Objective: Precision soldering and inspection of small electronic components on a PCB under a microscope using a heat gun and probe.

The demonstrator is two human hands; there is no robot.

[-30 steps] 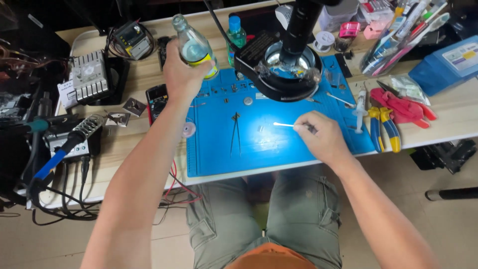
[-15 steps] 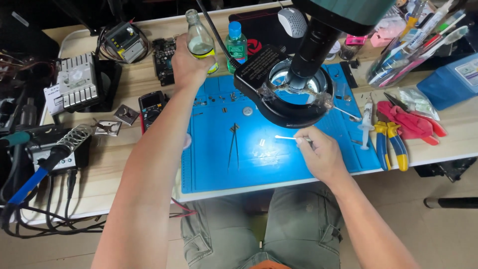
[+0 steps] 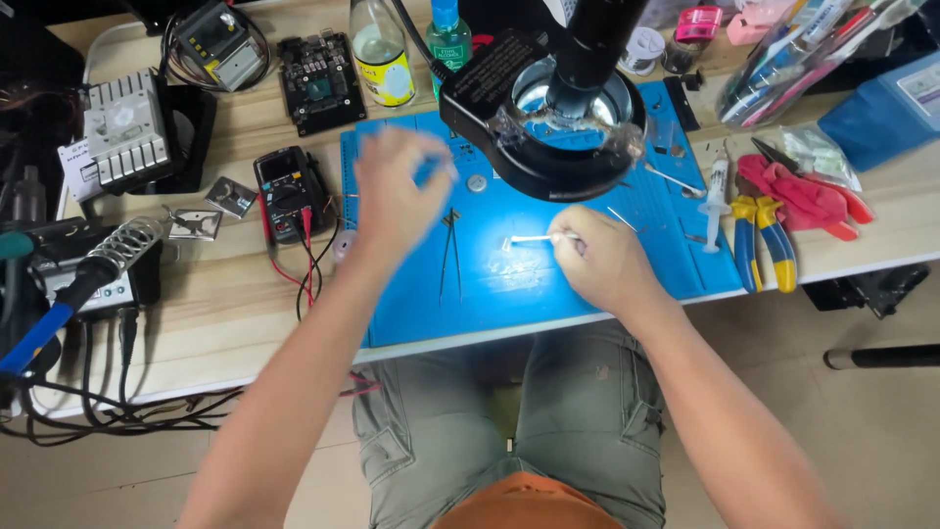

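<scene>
Released since half a second ago, the clear glass bottle (image 3: 381, 54), yellow-labelled and nearly empty, stands at the table's far edge; the left hand (image 3: 397, 196), blurred, hovers open over the blue mat (image 3: 509, 294). The right hand (image 3: 602, 260) pinches a cotton swab (image 3: 534, 238) at mat centre.
</scene>
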